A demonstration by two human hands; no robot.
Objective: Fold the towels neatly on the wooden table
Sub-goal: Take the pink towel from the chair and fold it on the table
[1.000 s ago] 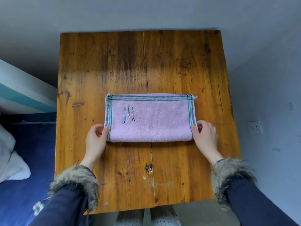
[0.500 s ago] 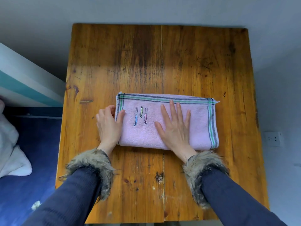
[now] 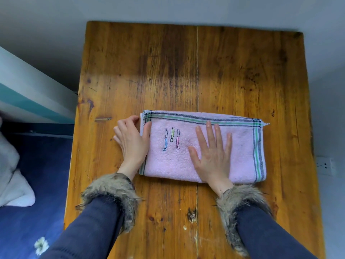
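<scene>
**A Soft Pink Towel, Ready for One More Fold**

The pink towel [image 3: 203,146] lay folded in a long strip in the middle of the tabletop [image 3: 186,71]. The right hand [image 3: 212,156] pressed flat on it, fingers spread wide. The left hand [image 3: 130,144] curled round its left end, thumb on top. The towel looked light, soft and floppy. The best place to hold it was probably that short end, by the corners.

Wall socket [image 3: 324,165], white pillow [image 3: 11,176]
</scene>
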